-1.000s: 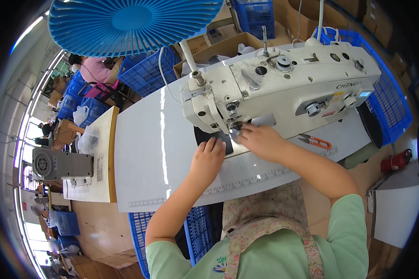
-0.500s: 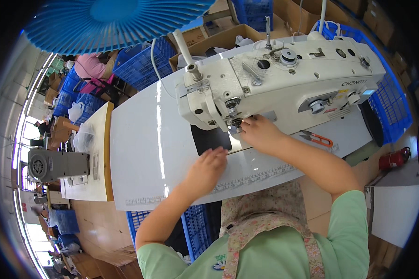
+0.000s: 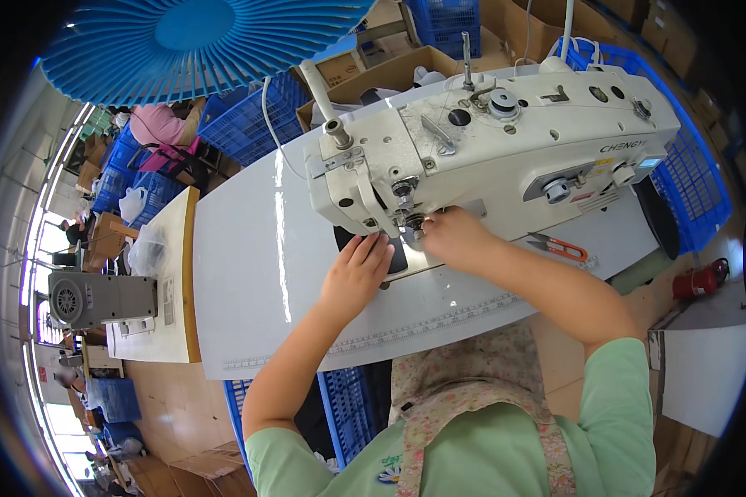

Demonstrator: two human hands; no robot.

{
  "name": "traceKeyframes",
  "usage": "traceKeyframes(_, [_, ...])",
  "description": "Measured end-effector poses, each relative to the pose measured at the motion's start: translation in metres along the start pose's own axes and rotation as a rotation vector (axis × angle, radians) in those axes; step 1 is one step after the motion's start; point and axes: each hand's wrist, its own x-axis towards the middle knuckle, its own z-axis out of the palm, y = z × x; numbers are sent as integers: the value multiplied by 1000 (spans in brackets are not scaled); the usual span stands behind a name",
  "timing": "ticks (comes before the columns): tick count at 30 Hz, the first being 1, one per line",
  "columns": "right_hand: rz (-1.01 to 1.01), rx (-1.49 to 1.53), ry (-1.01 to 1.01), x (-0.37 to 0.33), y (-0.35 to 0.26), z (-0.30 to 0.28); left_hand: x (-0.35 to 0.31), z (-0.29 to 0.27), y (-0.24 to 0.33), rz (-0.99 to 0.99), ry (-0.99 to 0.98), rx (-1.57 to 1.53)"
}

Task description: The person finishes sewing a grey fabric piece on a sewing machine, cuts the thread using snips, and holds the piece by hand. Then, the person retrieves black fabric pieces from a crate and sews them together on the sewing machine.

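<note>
A white sewing machine [image 3: 472, 157] stands on the pale worktable [image 3: 240, 265], its needle area in front of me. Under its head lies a black piece of material [image 3: 399, 258], largely covered by my left hand [image 3: 358, 272]. That hand rests on the piece with fingers stretched out, left of the presser foot. Close against the needle area is my right hand [image 3: 453, 236], its fingers pinched together; what they hold, if anything, is hidden. Orange-handled thread snips [image 3: 559, 246] lie on the table right of my right forearm.
A printed ruler strip [image 3: 439, 321] runs along the table's near edge. A blue fan [image 3: 199, 37] hangs at the upper left. Blue crates [image 3: 692, 178] stand behind and below the table. To the right is a red fire extinguisher [image 3: 699, 282]; another person [image 3: 159, 124] sits far left.
My left hand has moved up and forward onto the black piece, covering more of it. My right hand remains by the needle area. The whole view has shifted slightly.
</note>
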Motion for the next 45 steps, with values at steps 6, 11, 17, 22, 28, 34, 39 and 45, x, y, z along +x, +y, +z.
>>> traceKeyframes(6, [-82, -44, 43, 0, -1, 14, 6, 17, -4, -121, 24, -285])
traceKeyframes(11, [-131, -14, 74, -4, -2, 15, 8, 26, -5, -244, 79, -516])
traceKeyframes(17, [-92, -48, 2, -4, -8, 6, 10, 30, -6, -213, 94, -535])
traceKeyframes(22, [-48, -36, -32, 0, -10, 1, 14, 27, -6, -188, 49, -469])
traceKeyframes(28, [-9, -42, 18, 3, -12, 9, 17, 31, -7, -184, 90, -424])
traceKeyframes(34, [8, -14, -23, 5, -16, 9, 20, 34, -5, -243, 4, -333])
traceKeyframes(39, [32, -38, 124, 2, -16, 15, 27, 31, 0, -285, -147, -345])
traceKeyframes(45, [95, 9, 103, -9, 2, 4, 34, 27, -3, -229, -147, -303])
